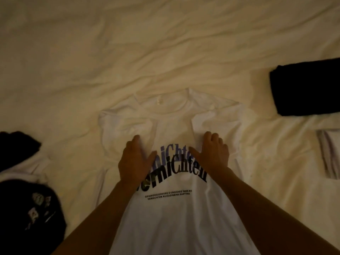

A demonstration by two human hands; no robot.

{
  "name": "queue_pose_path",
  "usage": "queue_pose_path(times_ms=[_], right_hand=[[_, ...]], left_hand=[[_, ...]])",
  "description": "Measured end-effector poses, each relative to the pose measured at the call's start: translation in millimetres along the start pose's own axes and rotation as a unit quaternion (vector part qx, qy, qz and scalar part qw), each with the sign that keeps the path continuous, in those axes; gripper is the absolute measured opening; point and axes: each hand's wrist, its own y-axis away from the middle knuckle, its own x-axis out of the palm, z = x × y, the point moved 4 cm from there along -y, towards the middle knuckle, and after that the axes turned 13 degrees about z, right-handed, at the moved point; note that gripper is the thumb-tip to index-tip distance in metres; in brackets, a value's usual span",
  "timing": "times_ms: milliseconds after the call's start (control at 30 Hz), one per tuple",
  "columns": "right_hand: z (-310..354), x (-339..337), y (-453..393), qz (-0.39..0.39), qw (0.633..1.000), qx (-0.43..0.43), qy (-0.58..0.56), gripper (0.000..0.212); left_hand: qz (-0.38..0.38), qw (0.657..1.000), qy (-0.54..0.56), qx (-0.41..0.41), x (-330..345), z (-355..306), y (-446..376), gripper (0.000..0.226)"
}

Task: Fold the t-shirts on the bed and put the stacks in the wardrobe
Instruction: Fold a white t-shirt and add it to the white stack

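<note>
A white t-shirt (176, 214) with black and purple lettering lies spread face up on the bed, collar pointing away from me. Both sleeves look tucked in toward its middle. My left hand (135, 161) presses flat on the shirt left of the lettering, fingers straight. To the right of the print, my right hand (214, 154) lies flat on the cloth with its thumb spread toward the centre. Neither hand holds anything.
The bed (128, 52) has a crumpled cream sheet. A folded black garment (305, 87) lies at the right, with a folded pale one (329, 153) just below it. Dark unfolded clothes, one with a print (31, 212), sit at the left edge.
</note>
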Motion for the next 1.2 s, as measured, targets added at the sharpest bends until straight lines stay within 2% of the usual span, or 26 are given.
queue_pose_path(times_ms=[67,133,267,367,467,600,733,867,933,1000,1067,1133,1200], right_hand=[[9.3,6.4,-5.2,0.022,0.999,-0.022,0.042,0.051],[14.9,11.3,-2.7,0.03,0.996,-0.065,0.061,0.035],[15.4,8.3,5.7,0.011,0.995,-0.09,0.035,0.025],[26.9,7.1,7.7,0.001,0.992,-0.124,0.028,0.024],[44.2,13.1,8.9,0.031,0.986,-0.16,0.047,0.023],[50.2,20.6,7.6,0.086,0.981,-0.153,0.08,0.024],[41.6,17.1,4.5,0.089,0.981,-0.158,0.068,0.032],[40.0,9.2,-3.1,0.067,0.983,-0.162,0.049,0.044],[45.5,7.2,-5.2,0.031,0.981,-0.187,0.035,0.054],[55.0,6.6,-6.2,-0.004,0.976,-0.217,0.006,0.061],[60.1,2.1,-12.4,-0.026,0.976,-0.215,-0.027,0.06],[57.5,-9.2,-26.6,-0.088,0.978,-0.19,0.003,0.053],[54.3,-18.0,-42.3,-0.123,0.973,-0.181,0.067,0.046]], left_hand=[[-0.002,0.999,-0.039,-0.014,4.3,-5.8,-1.4,0.077],[0.001,0.998,-0.066,-0.008,9.0,-10.4,-4.3,0.073],[0.019,0.995,-0.094,0.025,10.6,-12.3,-3.6,0.066],[0.043,0.991,-0.076,0.104,10.3,-16.5,-1.0,0.06],[0.085,0.975,-0.12,0.168,21.5,-22.7,2.5,0.063],[0.131,0.965,-0.163,0.157,30.0,-25.2,0.7,0.069],[0.143,0.956,-0.166,0.197,29.6,-27.2,-2.0,0.069],[0.152,0.95,-0.185,0.199,29.9,-22.2,-4.8,0.072],[0.11,0.955,-0.172,0.214,28.3,-22.0,-6.9,0.068],[0.005,0.96,-0.142,0.241,19.9,-21.4,-7.7,0.062],[-0.086,0.96,-0.144,0.225,6.3,-19.0,-18.0,0.058],[-0.106,0.958,-0.154,0.216,-4.9,-18.4,-35.4,0.057],[-0.078,0.953,-0.182,0.229,-8.3,-16.3,-53.8,0.057]])
